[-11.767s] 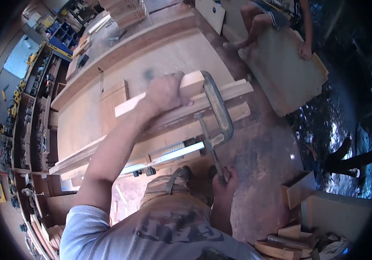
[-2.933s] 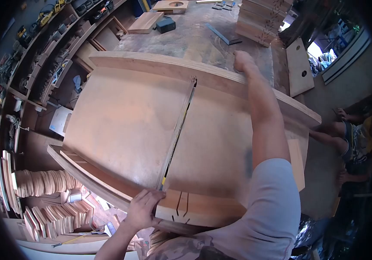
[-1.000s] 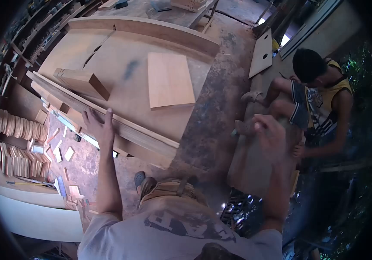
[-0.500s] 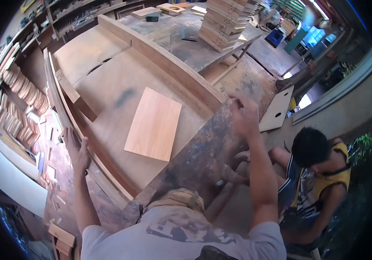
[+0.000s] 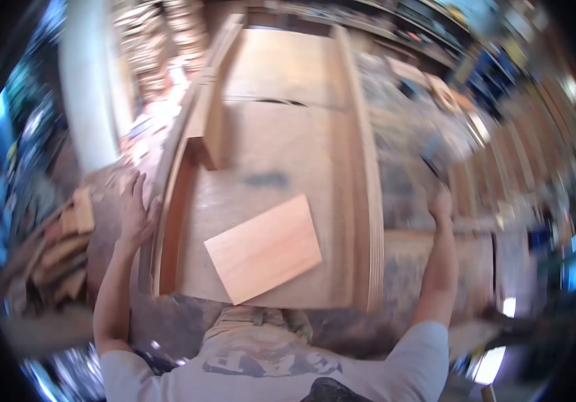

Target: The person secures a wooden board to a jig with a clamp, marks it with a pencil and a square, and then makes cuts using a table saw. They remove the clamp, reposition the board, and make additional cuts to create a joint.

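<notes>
My left hand (image 5: 139,209) lies beside the outer side of the left rail (image 5: 167,174), fingers apart. My right hand (image 5: 440,202) is stretched out over the worktable on the right, its fingers smeared by motion. Just beyond its fingertips is a small dark-edged, square-like tool (image 5: 430,163); I cannot tell whether the hand grips it. Between my arms is a plywood sled (image 5: 268,141) with raised side rails and a dark slot across it. A flat rectangular wooden board (image 5: 264,249) lies askew at its near end. A wood block (image 5: 209,130) sits against the left rail.
A tall stack of boards (image 5: 522,157) stands on the right. More wood pieces (image 5: 160,47) are piled at the back left, with offcuts (image 5: 77,214) at the left. Shelves (image 5: 381,33) run along the back. The right rail (image 5: 361,167) rises between the board and my right arm.
The view has swung to the right, so the sled now points straight away. My right hand has gone from the sled's near right corner to the small tool on the worktable. The left stays by the rail.
</notes>
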Available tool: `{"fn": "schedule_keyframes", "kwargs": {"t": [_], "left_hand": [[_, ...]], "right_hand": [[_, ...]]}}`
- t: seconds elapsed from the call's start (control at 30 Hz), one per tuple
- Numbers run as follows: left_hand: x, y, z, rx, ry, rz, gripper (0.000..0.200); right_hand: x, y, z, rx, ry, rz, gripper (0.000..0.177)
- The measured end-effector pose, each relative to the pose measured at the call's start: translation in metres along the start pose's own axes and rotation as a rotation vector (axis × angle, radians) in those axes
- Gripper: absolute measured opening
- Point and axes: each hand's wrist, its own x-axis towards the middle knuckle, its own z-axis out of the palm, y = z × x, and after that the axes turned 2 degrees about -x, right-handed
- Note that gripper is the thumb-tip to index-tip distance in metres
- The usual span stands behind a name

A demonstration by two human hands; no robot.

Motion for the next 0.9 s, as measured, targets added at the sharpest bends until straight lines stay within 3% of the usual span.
{"fn": "schedule_keyframes", "kwargs": {"t": [0.03,0.1,0.17,0.23,0.33,0.43,0.53,0.63,0.77,0.83,0.9], "left_hand": [[-0.012,0.009,-0.01,-0.006,0.027,-0.021,0.063],[-0.049,0.028,-0.029,0.074,0.099,-0.149,0.06],[-0.084,0.037,-0.044,0.139,0.142,-0.243,0.058],[-0.109,0.054,-0.047,0.128,0.195,-0.314,0.056],[-0.129,0.095,-0.06,0.166,0.212,-0.425,0.057],[-0.131,0.127,-0.063,0.136,0.216,-0.387,0.056],[-0.132,0.142,-0.068,0.201,0.166,-0.385,0.054],[-0.139,0.134,-0.072,0.171,0.201,-0.401,0.052],[-0.149,0.1,-0.083,0.101,0.313,-0.405,0.049],[-0.152,0.077,-0.089,0.025,0.369,-0.387,0.048],[-0.154,0.056,-0.097,0.009,0.415,-0.397,0.045]], "right_hand": [[0.035,0.026,0.032,-0.075,-0.029,-0.001,0.049],[0.063,0.008,0.017,-0.106,-0.184,0.157,0.059],[0.117,0.053,0.074,-0.171,-0.254,0.201,0.064],[0.148,0.083,0.114,-0.17,-0.113,0.177,0.062],[0.164,0.068,0.107,-0.019,-0.203,0.206,0.057],[0.15,0.033,0.096,-0.003,-0.194,0.336,0.052],[0.132,0.031,0.079,-0.189,-0.172,0.076,0.044],[0.125,0.045,0.106,-0.216,-0.183,-0.041,0.039],[0.093,0.036,0.074,0.007,0.066,-0.053,0.037],[0.084,0.018,0.021,0.083,0.163,-0.002,0.036],[0.071,0.001,-0.03,0.309,0.406,-0.054,0.037]]}}
